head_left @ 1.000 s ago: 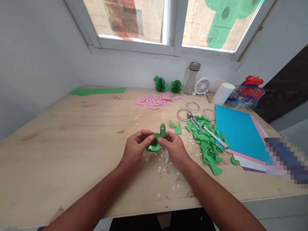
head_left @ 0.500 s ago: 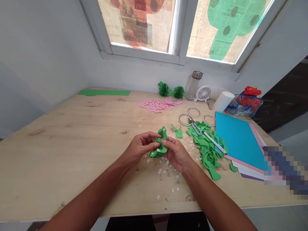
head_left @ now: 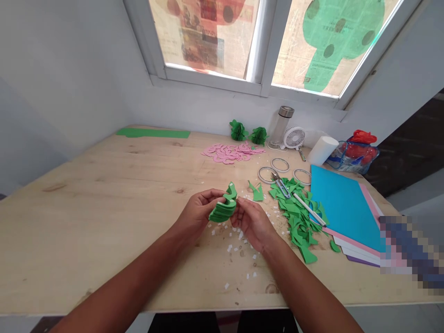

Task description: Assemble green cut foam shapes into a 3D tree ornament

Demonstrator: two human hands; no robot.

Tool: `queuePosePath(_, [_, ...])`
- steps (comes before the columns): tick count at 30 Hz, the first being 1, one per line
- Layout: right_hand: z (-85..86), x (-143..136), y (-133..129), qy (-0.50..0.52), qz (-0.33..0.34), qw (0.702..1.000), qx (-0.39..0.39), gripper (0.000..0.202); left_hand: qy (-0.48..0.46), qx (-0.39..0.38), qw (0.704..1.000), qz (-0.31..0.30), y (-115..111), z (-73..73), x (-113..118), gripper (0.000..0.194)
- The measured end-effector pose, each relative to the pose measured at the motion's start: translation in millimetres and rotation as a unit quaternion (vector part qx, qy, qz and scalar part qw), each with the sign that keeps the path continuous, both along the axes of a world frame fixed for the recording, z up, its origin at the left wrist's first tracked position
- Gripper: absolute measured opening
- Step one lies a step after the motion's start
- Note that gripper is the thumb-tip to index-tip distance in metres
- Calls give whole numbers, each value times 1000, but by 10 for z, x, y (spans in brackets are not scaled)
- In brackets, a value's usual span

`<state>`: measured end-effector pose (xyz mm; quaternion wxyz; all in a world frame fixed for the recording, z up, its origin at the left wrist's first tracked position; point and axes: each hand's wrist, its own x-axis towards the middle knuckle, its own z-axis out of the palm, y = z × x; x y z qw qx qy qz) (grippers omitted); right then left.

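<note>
"Head view: where does the green layered paper piece sit?"

"Between the two hands, lifted above the counter."

"Which hand has it?"

"The left hand: its fingers and thumb are clamped on the piece, so that's the nearer one."

"And the right hand?"

"Close in on the other side, fingers bent, tips at the piece's right edge. Whether they pinch it or merely brush it, I can't tell."

"Its long axis?"

"Slantwise, with a bend midway: the broad end low and toward the left hand, the narrow end rising toward the far side of the counter."

"Anything around it?"

"White bits on the counter nearby, one green scrap just beyond the right hand's fingers, and a green scrap pile off to the right."
</note>
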<state>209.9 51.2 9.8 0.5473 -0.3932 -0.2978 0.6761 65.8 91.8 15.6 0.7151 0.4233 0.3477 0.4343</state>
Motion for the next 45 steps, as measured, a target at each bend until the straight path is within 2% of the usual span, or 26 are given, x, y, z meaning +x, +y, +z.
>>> queuePosePath(2, [-7, 3, 12, -41, -29, 999, 12, 35, -28, -38, 999, 5, 16, -4, -5, 24])
queuePosePath(5, [-23, 12, 25, -126, -105, 986, 40, 33, -57, -73, 996, 5, 33, -9, -18, 19])
queuePosePath(9, [-18, 33, -10, -271, -169, 936, 146, 29, -76, -89, 993, -19, 21, -8, -19, 15])
queuePosePath(13, [30, 54, -72, -377, -143, 869, 286, 34, -76, -117, 988, -68, -9, -11, -2, 15])
queuePosePath(16, [57, 55, -88, -389, -97, 853, 333, 32, -65, -122, 986, -95, -27, -16, 6, 15])
queuePosePath(25, [50, 39, -75, -353, -13, 871, 340, 31, -19, -105, 984, -141, -51, -13, -33, 10])
queuePosePath(27, [40, 39, -63, -343, -7, 875, 341, 26, 0, -96, 981, -170, -38, -43, -35, 10])
queuePosePath(29, [26, 42, -45, -321, -4, 884, 339, 18, 5, -88, 981, -172, -26, -70, -32, 15])
queuePosePath(33, [-7, 52, -5, -275, -35, 913, 298, 17, 12, -71, 985, -157, -24, -57, -20, 24])
queuePosePath(38, [-49, 44, 26, -209, -87, 949, 219, 23, 12, -40, 996, -85, -6, 20, -26, 16])
queuePosePath(45, [-48, 16, 35, -179, -101, 963, 173, 27, -8, -6, 996, -93, 3, -1, -37, 18])
